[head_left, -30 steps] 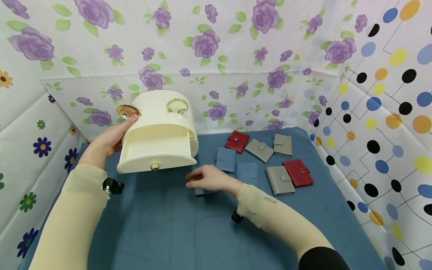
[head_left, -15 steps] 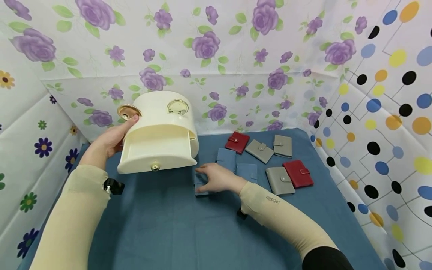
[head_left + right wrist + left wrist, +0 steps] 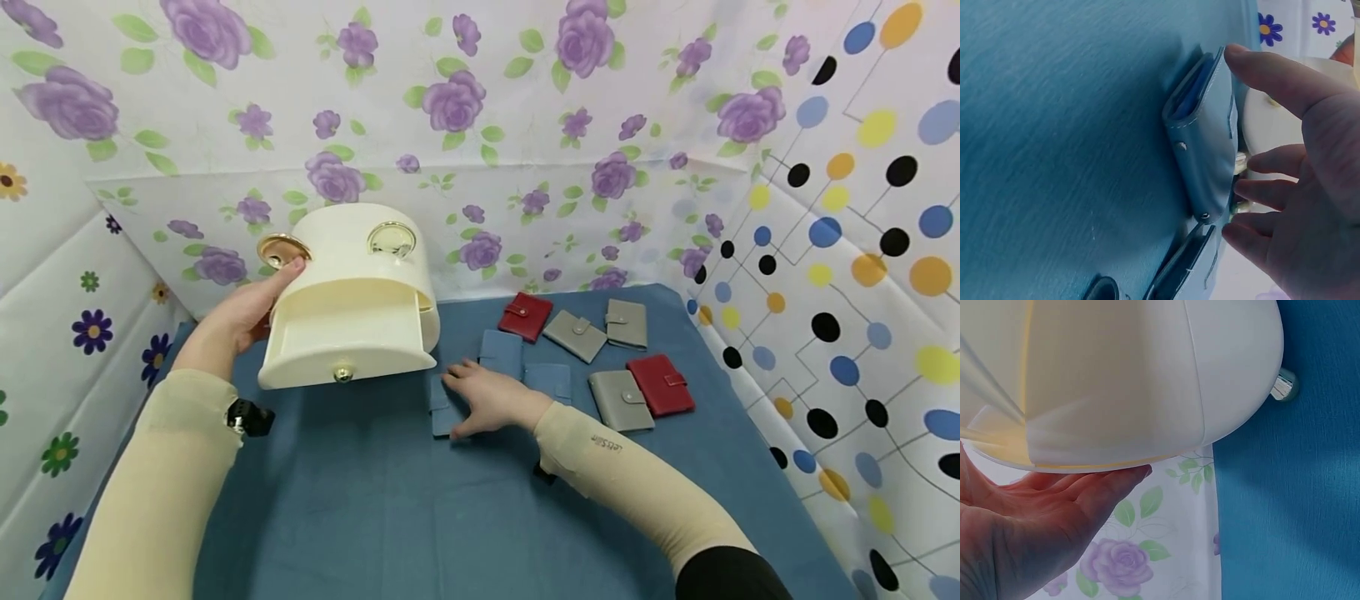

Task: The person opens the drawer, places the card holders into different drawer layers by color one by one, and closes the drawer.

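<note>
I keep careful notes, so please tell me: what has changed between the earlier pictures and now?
The right hand has moved rightward, away from the open drawer, and spread wider over the nearest blue wallet, not gripping it. The left hand still holds the cream box; the other wallets lie unmoved.

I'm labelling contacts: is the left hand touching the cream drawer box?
Touching: the left wrist view shows the left hand, fingers against the cream drawer box.

Drawer box — glossy plastic (knob shiny metal); blue wallet — smooth, leather-like.
</note>
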Demonstrator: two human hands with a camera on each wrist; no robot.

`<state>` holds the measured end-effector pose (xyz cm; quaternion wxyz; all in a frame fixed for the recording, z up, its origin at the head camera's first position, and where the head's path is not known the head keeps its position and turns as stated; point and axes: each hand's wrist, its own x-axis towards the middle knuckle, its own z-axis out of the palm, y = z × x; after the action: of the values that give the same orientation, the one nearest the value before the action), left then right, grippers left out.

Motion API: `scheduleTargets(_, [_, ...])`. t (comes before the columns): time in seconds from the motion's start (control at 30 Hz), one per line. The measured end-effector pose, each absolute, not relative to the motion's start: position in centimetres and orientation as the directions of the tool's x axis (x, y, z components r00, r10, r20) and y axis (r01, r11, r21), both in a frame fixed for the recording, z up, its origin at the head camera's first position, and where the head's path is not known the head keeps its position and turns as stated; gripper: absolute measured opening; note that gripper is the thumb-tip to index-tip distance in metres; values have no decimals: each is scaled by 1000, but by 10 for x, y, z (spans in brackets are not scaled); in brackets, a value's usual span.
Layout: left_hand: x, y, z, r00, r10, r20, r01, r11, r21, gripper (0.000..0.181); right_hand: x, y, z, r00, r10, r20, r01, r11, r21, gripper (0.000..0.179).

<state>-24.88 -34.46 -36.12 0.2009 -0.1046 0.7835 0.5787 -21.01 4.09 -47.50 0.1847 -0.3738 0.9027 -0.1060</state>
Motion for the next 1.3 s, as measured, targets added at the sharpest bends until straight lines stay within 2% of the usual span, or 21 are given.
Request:
scheduleTargets(0.2, [-254,-343,-358,-908,64,-413,-381,279,881,86,-214,41,-476,-670,-701,-245,-655,713,-248,108])
scheduleTargets(0.47, [-255,-343,-359,-905,87,-415,-375,292,880,93,-214,39,-479,-669,-693,-267,-673,718,-178,113])
scheduleTargets(0.77, [-251,-344,-361,-908,76,-411,-378,274,885,90,-216,35,-482,-698,-661,-275,-655,745,-129,118])
scheduleTargets(1.1, [-248,-346,-364,-908,76,-412,-380,267,886,87,-210,25,-482,-716,-633,-296,-641,763,-82,107])
scheduleTargets(1.3, [-248,-344,-365,-906,76,-417,-383,278,881,94,-204,17,-480,-729,-612,-307,-633,773,-41,99])
